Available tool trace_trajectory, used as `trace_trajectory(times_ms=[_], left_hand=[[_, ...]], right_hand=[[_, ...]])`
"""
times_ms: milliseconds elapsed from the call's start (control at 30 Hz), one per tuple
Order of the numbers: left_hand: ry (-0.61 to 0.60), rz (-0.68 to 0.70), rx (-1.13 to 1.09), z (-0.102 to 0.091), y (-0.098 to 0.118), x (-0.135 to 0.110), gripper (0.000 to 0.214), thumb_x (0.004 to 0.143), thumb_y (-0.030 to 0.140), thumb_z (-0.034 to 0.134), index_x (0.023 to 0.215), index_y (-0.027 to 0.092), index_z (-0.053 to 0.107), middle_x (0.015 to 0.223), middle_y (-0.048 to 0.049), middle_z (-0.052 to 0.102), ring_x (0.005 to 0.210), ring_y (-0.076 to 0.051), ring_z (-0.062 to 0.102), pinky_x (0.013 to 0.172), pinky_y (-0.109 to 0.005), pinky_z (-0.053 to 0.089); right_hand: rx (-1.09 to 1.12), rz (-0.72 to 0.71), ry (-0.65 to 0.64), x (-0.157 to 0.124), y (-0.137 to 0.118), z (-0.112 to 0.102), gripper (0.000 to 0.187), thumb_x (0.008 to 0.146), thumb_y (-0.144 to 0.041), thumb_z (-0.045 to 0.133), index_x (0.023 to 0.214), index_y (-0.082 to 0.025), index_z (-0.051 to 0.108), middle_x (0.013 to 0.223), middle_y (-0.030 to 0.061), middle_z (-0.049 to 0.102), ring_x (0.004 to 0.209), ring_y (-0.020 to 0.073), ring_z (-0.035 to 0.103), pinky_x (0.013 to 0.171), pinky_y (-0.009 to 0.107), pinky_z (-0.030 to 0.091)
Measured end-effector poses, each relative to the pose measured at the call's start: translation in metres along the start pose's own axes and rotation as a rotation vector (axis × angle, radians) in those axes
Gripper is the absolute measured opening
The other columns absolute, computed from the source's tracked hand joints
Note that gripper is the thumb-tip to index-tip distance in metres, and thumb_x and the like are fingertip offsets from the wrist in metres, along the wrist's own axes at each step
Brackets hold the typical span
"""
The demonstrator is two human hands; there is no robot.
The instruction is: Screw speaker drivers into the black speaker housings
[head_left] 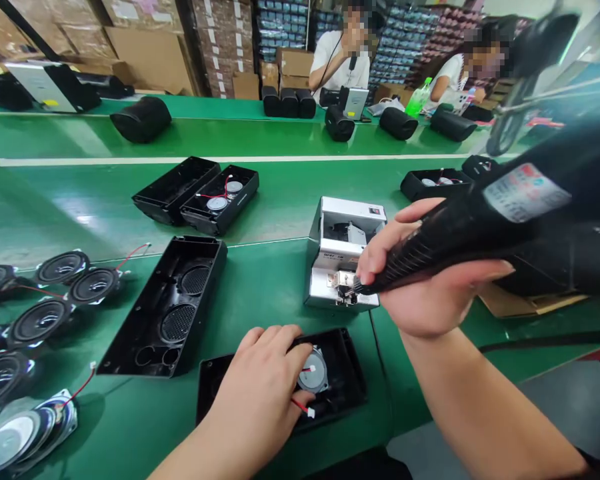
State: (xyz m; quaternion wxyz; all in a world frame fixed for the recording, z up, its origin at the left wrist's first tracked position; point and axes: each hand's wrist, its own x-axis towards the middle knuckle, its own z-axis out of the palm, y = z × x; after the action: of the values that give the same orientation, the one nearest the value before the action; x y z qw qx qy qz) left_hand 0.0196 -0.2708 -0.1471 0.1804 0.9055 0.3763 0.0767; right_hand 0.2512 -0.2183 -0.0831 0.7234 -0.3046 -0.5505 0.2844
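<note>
My right hand (430, 280) is wrapped around a black electric screwdriver (460, 233) with a silver label. The tool's tip is at the front of a grey-and-white screw feeder (347, 253), at its small metal outlet. Low in front of me lies an open black speaker housing (345, 373). My left hand (270, 380) reaches into it, fingers curled over a round speaker (314, 370) with a silver magnet. A red wire with a white plug (310, 413) sticks out beside the thumb. The palm hides the left half of the housing.
Left of it lies an empty-looking housing (165, 313) with two round grilles. Several loose speakers (45, 320) crowd the left edge. Two more housings (200, 193) lie farther back. A green belt (280, 140) crosses behind, with black speaker boxes and two people beyond.
</note>
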Motion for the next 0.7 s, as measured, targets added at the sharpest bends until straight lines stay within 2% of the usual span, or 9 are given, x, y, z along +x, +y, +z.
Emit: trace_trajectory(times_ms=[100, 267, 433, 567, 700], left_hand=[[0.051, 0.013, 0.009, -0.003, 0.0, -0.003, 0.053, 0.079, 0.025, 0.096, 0.127, 0.024, 0.076, 0.143, -0.0135, 0.069, 0.122, -0.039, 0.069, 0.105, -0.059, 0.056], [0.099, -0.001, -0.033, -0.009, -0.003, -0.009, 0.048, 0.081, 0.017, 0.09, 0.125, 0.027, 0.077, 0.137, -0.0119, 0.072, 0.12, -0.037, 0.071, 0.108, -0.065, 0.055], [0.091, 0.006, -0.072, -0.006, -0.007, -0.012, 0.044, 0.084, 0.016, 0.085, 0.126, 0.027, 0.075, 0.135, -0.011, 0.073, 0.122, -0.036, 0.073, 0.115, -0.071, 0.049], [0.081, -0.016, -0.093, -0.005, -0.008, -0.012, 0.039, 0.087, 0.017, 0.083, 0.124, 0.028, 0.076, 0.136, -0.009, 0.073, 0.122, -0.034, 0.073, 0.117, -0.07, 0.046], [0.054, -0.025, -0.079, -0.007, -0.007, -0.011, 0.047, 0.083, 0.018, 0.087, 0.127, 0.027, 0.075, 0.136, -0.0083, 0.072, 0.121, -0.034, 0.071, 0.114, -0.066, 0.048]], right_hand=[[-0.017, 0.054, 0.004, -0.003, 0.005, -0.001, 0.066, 0.085, -0.089, 0.069, 0.112, -0.028, 0.069, 0.064, -0.0037, 0.065, 0.043, 0.0199, 0.056, 0.035, 0.035, 0.04], [-0.038, 0.088, 0.066, 0.001, -0.003, -0.002, 0.078, 0.078, -0.093, 0.071, 0.123, -0.029, 0.069, 0.059, -0.0031, 0.066, 0.04, 0.022, 0.055, 0.033, 0.037, 0.039], [-0.068, 0.092, 0.134, 0.001, -0.004, -0.001, 0.074, 0.077, -0.094, 0.072, 0.114, -0.029, 0.071, 0.06, -0.0023, 0.066, 0.04, 0.0227, 0.055, 0.033, 0.038, 0.04], [-0.037, 0.046, 0.105, -0.004, 0.002, 0.0, 0.067, 0.08, -0.091, 0.072, 0.107, -0.03, 0.07, 0.061, -0.0026, 0.065, 0.041, 0.0218, 0.055, 0.034, 0.036, 0.041], [-0.042, 0.042, 0.069, -0.007, 0.003, 0.0, 0.069, 0.077, -0.09, 0.076, 0.11, -0.03, 0.071, 0.063, -0.003, 0.066, 0.041, 0.0214, 0.055, 0.034, 0.037, 0.041]])
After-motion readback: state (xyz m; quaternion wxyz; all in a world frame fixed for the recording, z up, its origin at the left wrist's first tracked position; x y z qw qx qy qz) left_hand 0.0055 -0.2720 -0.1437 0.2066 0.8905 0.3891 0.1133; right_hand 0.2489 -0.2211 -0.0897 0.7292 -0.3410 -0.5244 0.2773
